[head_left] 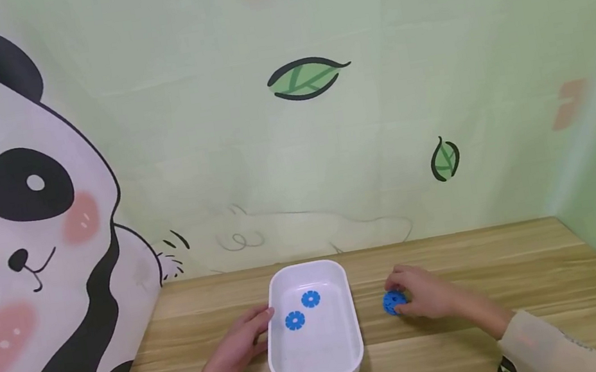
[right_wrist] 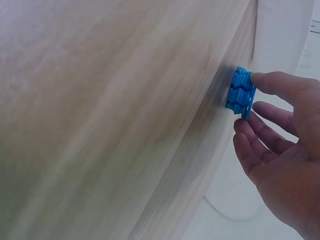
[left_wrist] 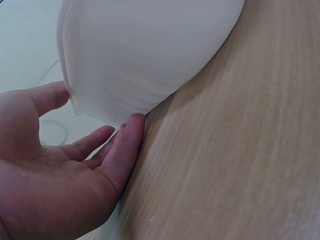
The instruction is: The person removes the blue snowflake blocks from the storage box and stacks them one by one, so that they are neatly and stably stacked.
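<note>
A white rectangular tub [head_left: 317, 365] stands on the table with two flat blue slotted discs inside, one disc [head_left: 294, 320] nearer me and the other disc [head_left: 311, 299] behind it. My left hand [head_left: 238, 345] rests against the tub's left side. In the left wrist view its thumb touches the rim, and its extended fingers [left_wrist: 132, 135] lie low along the wall. To the right of the tub is a short stack of blue slotted discs [right_wrist: 239, 92]. Over it, my right hand [head_left: 423, 293] pinches the top disc [right_wrist: 251, 102] at its edge between thumb and fingers.
The wooden table [head_left: 454, 356] meets a pale green wall cloth [head_left: 212, 160] along its back edge. A large printed panda covers the cloth at left, and printed leaves [head_left: 307, 78] are higher up.
</note>
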The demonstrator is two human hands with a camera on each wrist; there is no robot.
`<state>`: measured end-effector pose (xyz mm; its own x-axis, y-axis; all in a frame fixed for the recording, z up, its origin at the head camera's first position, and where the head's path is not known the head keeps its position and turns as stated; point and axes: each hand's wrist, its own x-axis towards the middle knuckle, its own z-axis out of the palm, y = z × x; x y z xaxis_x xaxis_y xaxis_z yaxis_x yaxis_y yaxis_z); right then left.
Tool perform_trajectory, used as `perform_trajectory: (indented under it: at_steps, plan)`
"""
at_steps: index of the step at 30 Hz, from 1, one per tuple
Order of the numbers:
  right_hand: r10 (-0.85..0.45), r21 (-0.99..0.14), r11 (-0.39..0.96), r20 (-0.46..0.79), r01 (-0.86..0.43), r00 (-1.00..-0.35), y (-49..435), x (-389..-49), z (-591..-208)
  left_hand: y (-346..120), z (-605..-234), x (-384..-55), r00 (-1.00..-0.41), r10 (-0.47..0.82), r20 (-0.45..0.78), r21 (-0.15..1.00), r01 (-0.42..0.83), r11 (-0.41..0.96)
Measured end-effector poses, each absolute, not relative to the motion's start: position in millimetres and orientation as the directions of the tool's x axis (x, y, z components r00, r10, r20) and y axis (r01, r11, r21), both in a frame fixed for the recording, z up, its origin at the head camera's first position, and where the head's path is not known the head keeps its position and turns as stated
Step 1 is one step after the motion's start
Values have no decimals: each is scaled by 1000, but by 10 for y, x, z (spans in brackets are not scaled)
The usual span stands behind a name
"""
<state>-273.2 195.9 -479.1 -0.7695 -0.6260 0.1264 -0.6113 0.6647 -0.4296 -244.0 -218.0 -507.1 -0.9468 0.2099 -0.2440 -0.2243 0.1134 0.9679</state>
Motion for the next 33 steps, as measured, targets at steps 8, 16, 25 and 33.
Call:
perform_trajectory:
  at_steps: [8,16,25,33]
  plan:
    - [-628,-420,666,130,-616,-768,1953,-2729,-4787,-2190,-5075,-2431,-946,206,-249,967,-231,107]
    - [-629,-421,663,134,-619,-766,1940,-2734,-4796,-2190,-5054,-2428,-944,207,-258,965,-239,113]
    - [-638,-419,661,124,-623,-760,1959,-2751,-4825,-2191,-5051,-2436,-941,205,-268,960,-244,137]
    - [-612,-450,654,159,-608,-775,1913,-2798,-4677,-2195,-5065,-2441,-945,201,-257,964,-235,128]
